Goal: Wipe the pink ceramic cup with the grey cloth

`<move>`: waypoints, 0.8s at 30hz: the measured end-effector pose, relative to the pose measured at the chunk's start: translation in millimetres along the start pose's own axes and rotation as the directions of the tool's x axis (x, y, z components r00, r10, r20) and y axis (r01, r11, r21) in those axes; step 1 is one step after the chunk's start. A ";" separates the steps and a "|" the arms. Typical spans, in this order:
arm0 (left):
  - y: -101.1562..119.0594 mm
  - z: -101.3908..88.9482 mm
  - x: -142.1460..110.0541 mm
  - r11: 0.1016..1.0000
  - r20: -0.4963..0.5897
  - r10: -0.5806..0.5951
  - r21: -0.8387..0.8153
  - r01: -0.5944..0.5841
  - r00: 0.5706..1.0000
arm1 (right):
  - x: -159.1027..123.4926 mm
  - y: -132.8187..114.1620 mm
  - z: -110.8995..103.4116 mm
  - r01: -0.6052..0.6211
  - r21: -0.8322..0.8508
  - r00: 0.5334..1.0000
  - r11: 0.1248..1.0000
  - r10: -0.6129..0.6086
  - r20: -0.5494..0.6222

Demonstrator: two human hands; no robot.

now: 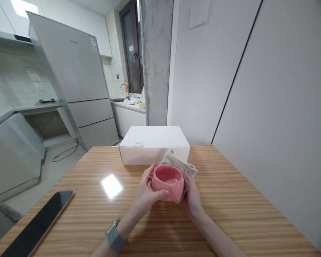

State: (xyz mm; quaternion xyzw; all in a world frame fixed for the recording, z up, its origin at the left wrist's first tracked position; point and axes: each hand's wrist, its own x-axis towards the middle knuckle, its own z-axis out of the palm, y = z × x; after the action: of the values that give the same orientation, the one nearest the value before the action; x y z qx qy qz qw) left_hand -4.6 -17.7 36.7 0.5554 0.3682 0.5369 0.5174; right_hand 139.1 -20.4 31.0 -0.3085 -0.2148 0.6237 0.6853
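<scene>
A pink faceted bowl (167,182) is held just above the wooden table (230,210), near its middle. My left hand (147,194) grips the bowl's left side, thumb across the front and fingers up along the rim. My right hand (192,199) presses a beige cloth (178,164) against the bowl's right side; the cloth bunches up behind the bowl. A smartwatch (114,237) is on my left wrist.
A white closed box (154,144) lies on the table just behind the bowl. A dark tablet (39,223) rests at the table's front left corner. Right of the table is a white wall; a fridge (75,82) and kitchen counter stand beyond on the left.
</scene>
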 end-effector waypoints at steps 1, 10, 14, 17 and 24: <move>1.0 0.2 0.2 0.998 0.035 -0.025 -0.061 0.027 0.999 | -1.1 0.4 1.4 -0.015 -0.001 1.000 1.000 0.015 0.016; -10.4 -2.8 6.0 0.995 -0.031 -0.038 -0.089 0.035 0.999 | 0.1 7.6 -2.0 0.013 -0.067 1.000 0.998 -0.012 0.027; -13.7 1.1 5.3 0.999 -0.187 -0.008 -0.046 -0.001 0.982 | -1.1 19.4 -8.9 0.081 -0.126 0.996 0.989 -0.084 -0.012; -13.6 1.5 5.6 0.997 -0.173 -0.051 -0.068 0.040 0.984 | 0.1 24.3 -13.3 0.108 -0.181 0.992 0.977 -0.118 -0.045; -4.5 -3.0 7.1 0.967 0.109 -0.116 -0.212 0.137 0.987 | 12.6 2.9 -11.8 0.087 -0.069 0.987 0.994 -0.095 -0.127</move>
State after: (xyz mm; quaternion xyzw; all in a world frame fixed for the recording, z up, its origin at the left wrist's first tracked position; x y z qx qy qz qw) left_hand -5.8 -9.5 33.5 0.4954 0.3162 0.5127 0.6259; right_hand 146.6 -9.7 19.5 -0.3598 -0.2033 0.5633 0.7154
